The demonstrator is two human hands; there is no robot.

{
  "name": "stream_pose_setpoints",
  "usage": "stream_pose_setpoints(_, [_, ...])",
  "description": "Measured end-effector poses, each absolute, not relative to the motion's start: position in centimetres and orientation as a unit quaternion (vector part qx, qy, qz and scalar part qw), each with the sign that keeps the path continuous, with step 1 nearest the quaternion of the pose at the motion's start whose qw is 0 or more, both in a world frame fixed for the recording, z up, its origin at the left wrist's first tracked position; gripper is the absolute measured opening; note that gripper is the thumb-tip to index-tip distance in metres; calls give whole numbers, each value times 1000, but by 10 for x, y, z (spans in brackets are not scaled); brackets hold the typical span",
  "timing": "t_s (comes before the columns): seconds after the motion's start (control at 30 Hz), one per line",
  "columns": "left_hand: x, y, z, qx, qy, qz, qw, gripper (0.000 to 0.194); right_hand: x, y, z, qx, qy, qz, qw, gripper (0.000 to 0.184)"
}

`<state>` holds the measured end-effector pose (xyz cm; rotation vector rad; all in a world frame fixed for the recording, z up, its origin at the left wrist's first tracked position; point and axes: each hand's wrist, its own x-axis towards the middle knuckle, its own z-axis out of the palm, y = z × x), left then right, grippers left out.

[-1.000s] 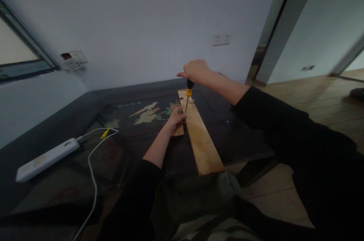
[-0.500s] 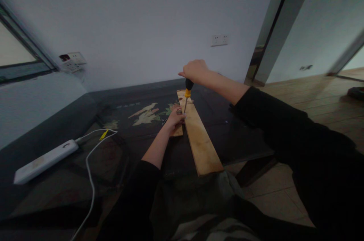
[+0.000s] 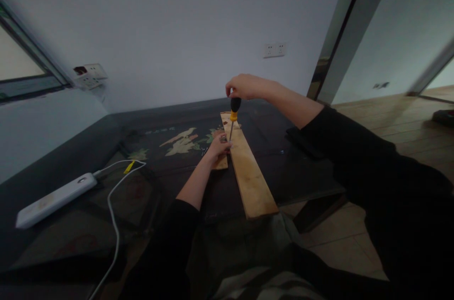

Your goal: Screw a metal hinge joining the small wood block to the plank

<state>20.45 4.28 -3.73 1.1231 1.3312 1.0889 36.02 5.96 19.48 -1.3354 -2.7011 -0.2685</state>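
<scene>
My right hand is closed on the top of a black-and-yellow screwdriver, which stands nearly upright. Its metal shaft runs down to a long wooden board lying on the dark table. Beside the shaft's lower end, my left hand rests at the board's left edge, thumb and fingers drawn together near the tip. Whatever they pinch is too small to make out. A second, shorter piece of wood shows partly under that hand. More wood extends beyond the screwdriver, at the far end.
On the left side of the table lies a white power strip, its white cord looping toward me with a yellow tag. A wall with a socket plate stands behind the table. The long board's near end overhangs the front edge.
My right hand has turned on the handle, its wrist and forearm shifting slightly right and the fingers now curling down over the top. The left hand, screwdriver and boards stay nearly in place.
</scene>
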Motion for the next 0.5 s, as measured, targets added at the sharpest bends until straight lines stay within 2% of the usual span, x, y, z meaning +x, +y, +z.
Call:
stream_pose_setpoints(0.17, [206, 42, -38, 472, 542, 462, 519, 55, 347, 52, 179, -491, -852, -154, 100, 49])
stream_pose_setpoints(0.33, [207, 43, -40, 476, 547, 450, 522, 56, 345, 58, 176, -506, -838, -161, 124, 62])
stream_pose_setpoints(0.5, [206, 44, -41, 467, 554, 453, 519, 57, 359, 66, 189, -450, -887, -82, 63, 52])
